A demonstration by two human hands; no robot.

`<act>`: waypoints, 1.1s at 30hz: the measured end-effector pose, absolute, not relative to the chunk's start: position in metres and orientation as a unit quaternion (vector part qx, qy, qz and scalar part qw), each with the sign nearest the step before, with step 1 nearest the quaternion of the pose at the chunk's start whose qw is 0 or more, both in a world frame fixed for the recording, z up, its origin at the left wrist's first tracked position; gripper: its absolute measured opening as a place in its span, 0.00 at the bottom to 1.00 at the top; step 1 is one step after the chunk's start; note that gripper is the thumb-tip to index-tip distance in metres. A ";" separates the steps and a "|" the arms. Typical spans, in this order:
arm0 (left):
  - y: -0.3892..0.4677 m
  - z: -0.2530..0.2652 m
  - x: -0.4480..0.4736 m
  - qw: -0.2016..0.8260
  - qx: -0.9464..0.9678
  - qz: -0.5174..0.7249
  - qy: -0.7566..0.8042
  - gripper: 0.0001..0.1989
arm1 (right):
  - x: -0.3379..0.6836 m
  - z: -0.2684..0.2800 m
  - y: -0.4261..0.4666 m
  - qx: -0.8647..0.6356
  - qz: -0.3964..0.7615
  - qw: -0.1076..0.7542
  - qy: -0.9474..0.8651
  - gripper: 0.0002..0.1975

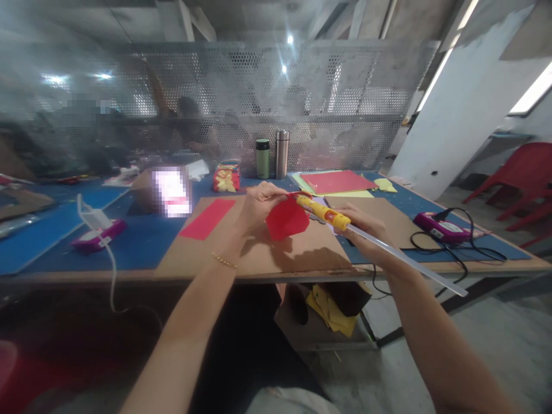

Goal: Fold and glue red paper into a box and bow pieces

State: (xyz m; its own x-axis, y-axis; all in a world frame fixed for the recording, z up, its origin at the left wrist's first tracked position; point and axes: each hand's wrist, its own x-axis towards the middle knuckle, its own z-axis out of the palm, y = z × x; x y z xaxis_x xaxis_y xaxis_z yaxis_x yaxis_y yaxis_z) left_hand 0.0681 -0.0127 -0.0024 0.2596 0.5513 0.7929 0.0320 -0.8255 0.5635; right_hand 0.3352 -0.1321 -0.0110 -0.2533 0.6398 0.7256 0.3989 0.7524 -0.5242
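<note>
Between the fingers of my left hand is a red paper piece, cut with angled corners and held above the cardboard. My right hand is wrapped round a yellow hot glue gun. A long translucent glue stick sticks out of its back end, down to the right. The gun's nozzle is at the upper edge of the red paper; whether it touches cannot be made out. A flat red paper strip lies to the left on the cardboard sheet.
Behind stand a green bottle and a steel flask. A red paper stack lies back right, a colourful box back left. Purple power strips with cables sit at both sides. A lit phone leans at left.
</note>
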 end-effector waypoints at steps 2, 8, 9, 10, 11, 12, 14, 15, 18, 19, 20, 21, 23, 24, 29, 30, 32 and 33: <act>-0.014 -0.002 0.068 0.229 0.756 0.582 0.192 0.06 | 0.336 -0.011 -0.133 -0.333 0.118 0.515 -0.781 0.16; -0.014 -0.004 0.069 0.229 0.749 0.596 0.177 0.04 | 0.333 -0.009 -0.133 -0.315 0.114 0.514 -0.789 0.14; -0.015 -0.004 0.070 0.230 0.748 0.598 0.175 0.03 | 0.333 -0.009 -0.132 -0.311 0.113 0.515 -0.791 0.14; -0.015 -0.004 0.070 0.232 0.747 0.598 0.176 0.03 | 0.332 -0.009 -0.131 -0.307 0.111 0.515 -0.792 0.14; -0.015 -0.004 0.070 0.235 0.746 0.598 0.177 0.03 | 0.332 -0.009 -0.131 -0.305 0.109 0.515 -0.794 0.14; -0.014 -0.004 0.070 0.238 0.746 0.597 0.176 0.04 | 0.332 -0.009 -0.130 -0.302 0.108 0.515 -0.795 0.14; -0.014 -0.003 0.070 0.244 0.749 0.595 0.162 0.05 | 0.334 -0.010 -0.130 -0.302 0.106 0.516 -0.794 0.15; -0.014 -0.002 0.070 0.248 0.750 0.594 0.152 0.06 | 0.334 -0.010 -0.130 -0.306 0.107 0.515 -0.793 0.15; -0.015 -0.001 0.070 0.252 0.751 0.595 0.134 0.07 | 0.337 -0.009 -0.132 -0.322 0.113 0.509 -0.790 0.15; -0.015 -0.001 0.070 0.250 0.750 0.597 0.136 0.07 | 0.337 -0.009 -0.133 -0.328 0.114 0.507 -0.789 0.15; -0.016 -0.001 0.070 0.246 0.749 0.599 0.140 0.07 | 0.337 -0.008 -0.134 -0.330 0.114 0.507 -0.788 0.15; -0.017 -0.002 0.070 0.241 0.748 0.600 0.146 0.06 | 0.338 -0.008 -0.134 -0.331 0.113 0.507 -0.788 0.15; -0.019 -0.002 0.070 0.236 0.746 0.602 0.159 0.05 | 0.337 -0.007 -0.135 -0.327 0.112 0.508 -0.789 0.15; -0.019 -0.003 0.070 0.236 0.746 0.601 0.164 0.05 | 0.337 -0.006 -0.135 -0.325 0.111 0.508 -0.790 0.15; -0.018 -0.003 0.071 0.250 0.746 0.598 0.153 0.04 | 0.334 -0.007 -0.132 -0.314 0.109 0.508 -0.794 0.14; -0.017 -0.002 0.071 0.252 0.747 0.598 0.147 0.04 | 0.334 -0.007 -0.131 -0.312 0.109 0.510 -0.794 0.14; -0.016 -0.002 0.071 0.252 0.749 0.596 0.141 0.04 | 0.334 -0.006 -0.132 -0.312 0.107 0.513 -0.792 0.16; -0.016 -0.002 0.071 0.252 0.750 0.594 0.143 0.03 | 0.334 -0.006 -0.133 -0.315 0.107 0.513 -0.792 0.17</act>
